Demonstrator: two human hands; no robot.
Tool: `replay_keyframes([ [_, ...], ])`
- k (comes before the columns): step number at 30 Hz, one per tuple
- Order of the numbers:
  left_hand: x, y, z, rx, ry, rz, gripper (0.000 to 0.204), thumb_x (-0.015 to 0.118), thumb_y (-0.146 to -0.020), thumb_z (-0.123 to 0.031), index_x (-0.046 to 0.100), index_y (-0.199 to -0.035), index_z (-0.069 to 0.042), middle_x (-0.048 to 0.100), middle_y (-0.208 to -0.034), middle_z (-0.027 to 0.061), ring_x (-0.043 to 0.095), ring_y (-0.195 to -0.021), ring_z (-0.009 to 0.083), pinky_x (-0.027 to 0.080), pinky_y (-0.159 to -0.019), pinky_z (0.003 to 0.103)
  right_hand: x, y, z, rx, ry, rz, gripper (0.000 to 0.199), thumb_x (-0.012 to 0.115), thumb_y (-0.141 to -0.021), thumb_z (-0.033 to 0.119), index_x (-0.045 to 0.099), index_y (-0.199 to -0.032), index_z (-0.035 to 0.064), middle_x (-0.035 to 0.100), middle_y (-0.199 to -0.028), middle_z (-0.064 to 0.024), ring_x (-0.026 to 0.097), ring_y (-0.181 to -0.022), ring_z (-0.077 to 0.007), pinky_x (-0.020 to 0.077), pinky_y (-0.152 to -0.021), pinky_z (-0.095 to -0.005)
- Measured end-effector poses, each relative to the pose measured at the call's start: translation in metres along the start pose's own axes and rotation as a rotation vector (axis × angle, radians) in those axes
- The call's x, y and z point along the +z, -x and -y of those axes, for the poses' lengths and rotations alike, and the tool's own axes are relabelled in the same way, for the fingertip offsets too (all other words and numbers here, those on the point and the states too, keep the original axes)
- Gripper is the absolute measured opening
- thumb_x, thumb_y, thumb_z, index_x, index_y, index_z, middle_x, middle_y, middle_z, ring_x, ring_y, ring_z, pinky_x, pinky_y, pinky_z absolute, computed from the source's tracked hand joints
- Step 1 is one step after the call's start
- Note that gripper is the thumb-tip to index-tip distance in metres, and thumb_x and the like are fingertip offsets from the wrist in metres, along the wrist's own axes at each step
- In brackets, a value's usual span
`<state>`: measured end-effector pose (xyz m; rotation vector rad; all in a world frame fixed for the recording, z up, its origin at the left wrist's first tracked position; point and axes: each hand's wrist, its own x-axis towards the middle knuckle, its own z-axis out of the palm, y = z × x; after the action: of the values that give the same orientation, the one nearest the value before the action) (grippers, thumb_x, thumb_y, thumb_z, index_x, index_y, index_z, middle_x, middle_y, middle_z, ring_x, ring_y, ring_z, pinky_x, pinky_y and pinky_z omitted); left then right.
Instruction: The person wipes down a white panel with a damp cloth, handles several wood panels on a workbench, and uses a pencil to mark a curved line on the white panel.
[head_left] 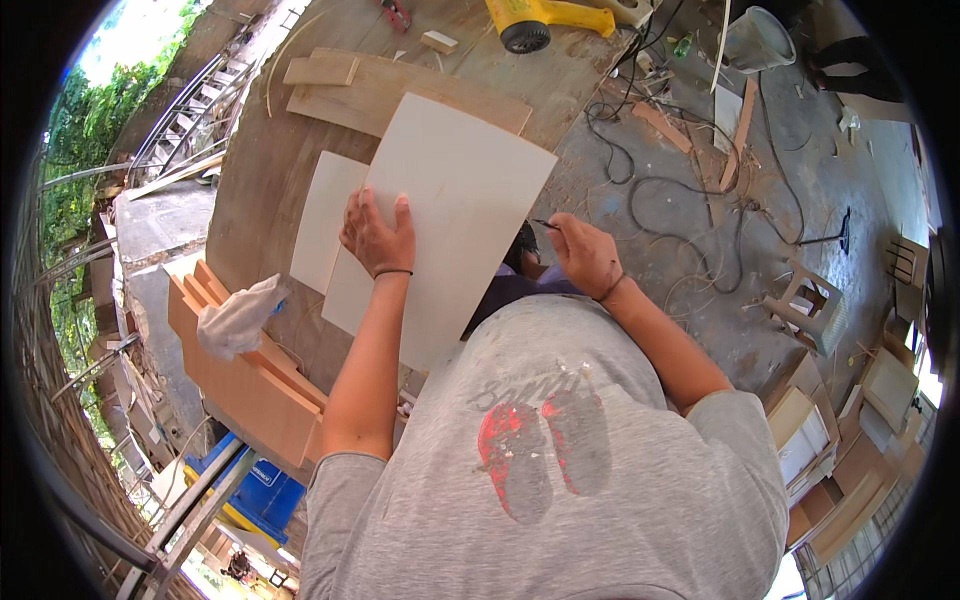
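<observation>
Grey shirt (430,470) cloth, soft and faintly streaked, fills the near side; beyond it the board (470,200), smooth, white and flat, lies aslant on the worn wooden table (245,190), one corner at the table's right edge. Palm down near the board's left side, the left hand (382,235) has its fingers loosely spread and grips nothing; the right hand (585,258), just off the board's right side, is closed on a thin dark tool (545,223). Steadying the board seems the step in hand, and working that side would call for a firm left palm and a controlled tip. Toward the table's far edge lie grainy plywood strips (400,95); near its near left corner, a crumpled rag (240,320) drapes over straight-edged brown panels (235,375)
</observation>
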<state>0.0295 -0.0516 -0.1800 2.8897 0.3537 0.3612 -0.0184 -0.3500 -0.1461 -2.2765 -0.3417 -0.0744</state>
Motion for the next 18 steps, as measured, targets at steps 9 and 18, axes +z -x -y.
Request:
replay_keyframes([
  [9,-0.003,-0.001,0.000,0.064,-0.033,0.017,0.057,0.052,-0.089,-0.049,0.043,-0.132,-0.013,0.045,-0.135,0.0140,0.039,-0.129,0.0303,0.023,-0.105,0.050,0.035,-0.015,-0.026,-0.132,0.127,0.105,0.008,0.053,-0.090,0.018,0.057,-0.089,0.0119,0.063,-0.081,-0.0089,0.064,-0.073,-0.0283,0.0513,-0.060,-0.0405],
  [18,-0.005,-0.001,-0.002,0.051,-0.017,0.033,0.057,0.054,-0.088,-0.046,0.041,-0.132,-0.012,0.042,-0.137,0.0156,0.036,-0.130,0.0302,0.022,-0.105,0.053,-0.008,-0.058,-0.063,-0.223,0.240,-0.220,0.005,0.052,-0.087,0.014,0.057,-0.087,0.0116,0.057,-0.074,-0.0075,0.063,-0.072,-0.0237,0.0504,-0.060,-0.0408],
])
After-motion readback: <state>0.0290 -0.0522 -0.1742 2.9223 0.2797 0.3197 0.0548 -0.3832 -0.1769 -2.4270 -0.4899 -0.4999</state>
